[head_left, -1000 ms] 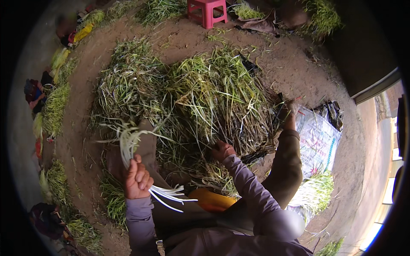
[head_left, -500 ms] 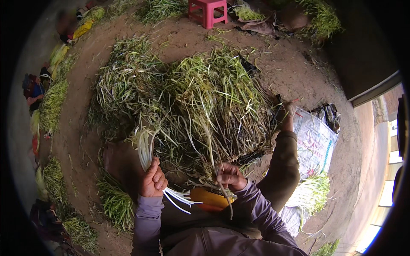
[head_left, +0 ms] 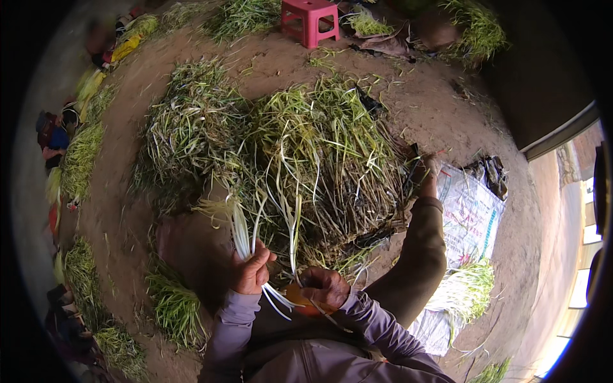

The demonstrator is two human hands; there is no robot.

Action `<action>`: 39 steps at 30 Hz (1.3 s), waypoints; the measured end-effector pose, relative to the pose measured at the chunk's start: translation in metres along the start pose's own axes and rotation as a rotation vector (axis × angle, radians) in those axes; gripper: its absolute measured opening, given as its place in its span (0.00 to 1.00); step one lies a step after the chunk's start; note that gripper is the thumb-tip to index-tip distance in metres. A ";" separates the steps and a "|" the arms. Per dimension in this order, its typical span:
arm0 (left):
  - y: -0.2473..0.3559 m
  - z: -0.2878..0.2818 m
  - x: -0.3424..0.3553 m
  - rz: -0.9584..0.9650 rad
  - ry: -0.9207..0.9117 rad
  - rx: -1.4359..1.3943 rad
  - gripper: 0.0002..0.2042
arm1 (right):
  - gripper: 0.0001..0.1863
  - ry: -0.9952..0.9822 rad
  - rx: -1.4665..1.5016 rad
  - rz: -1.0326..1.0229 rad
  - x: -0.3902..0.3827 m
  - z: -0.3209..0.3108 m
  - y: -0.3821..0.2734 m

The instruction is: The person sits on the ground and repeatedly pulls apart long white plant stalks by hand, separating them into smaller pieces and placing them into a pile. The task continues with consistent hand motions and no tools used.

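1. Left hand [head_left: 252, 271]: grip closed round a bundle of white stalks [head_left: 240, 230]; leafy tops fan out above the fist, white ends poke out below.
2. Right hand [head_left: 324, 290]: just beside the left, grip clamped on a long thin stalk [head_left: 294, 236] that rises toward the heap.
3. Large green heap [head_left: 325, 140] beyond both hands, on the earth floor [head_left: 434, 83]; a second heap [head_left: 191, 124] adjoins it, left.
4. Printed sack [head_left: 469, 204] at right, pale-stemmed greens [head_left: 463, 290] lying on it.
5. Pink stool [head_left: 310, 20] at far side.
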State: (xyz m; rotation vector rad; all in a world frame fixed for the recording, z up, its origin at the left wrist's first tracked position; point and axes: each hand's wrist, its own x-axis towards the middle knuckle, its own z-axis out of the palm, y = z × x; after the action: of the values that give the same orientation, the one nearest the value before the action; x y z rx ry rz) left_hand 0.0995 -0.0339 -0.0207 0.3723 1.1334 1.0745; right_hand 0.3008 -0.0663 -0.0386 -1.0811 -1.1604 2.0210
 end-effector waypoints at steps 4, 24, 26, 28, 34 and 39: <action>-0.014 0.004 0.001 0.052 0.041 0.095 0.11 | 0.10 0.010 -0.139 -0.074 0.006 0.000 0.009; -0.044 0.001 0.009 0.122 0.036 0.258 0.14 | 0.11 0.238 0.360 -0.070 0.050 0.003 0.034; -0.048 0.000 0.012 0.180 0.064 0.243 0.14 | 0.08 0.323 0.401 -0.030 0.043 0.007 0.027; -0.045 0.000 0.011 0.167 0.088 0.278 0.15 | 0.08 0.390 0.364 0.012 0.038 0.009 0.037; -0.047 0.000 0.012 0.190 0.117 0.159 0.16 | 0.09 0.472 0.270 0.097 0.018 0.015 0.046; -0.039 -0.011 0.021 0.371 0.163 0.057 0.17 | 0.11 0.529 -0.149 0.304 -0.010 -0.007 0.068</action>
State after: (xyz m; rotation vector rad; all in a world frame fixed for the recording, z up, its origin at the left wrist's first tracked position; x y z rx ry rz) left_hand 0.1103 -0.0375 -0.0650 0.5638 1.2720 1.4192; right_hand 0.3063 -0.1029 -0.0975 -1.8228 -0.9132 1.7063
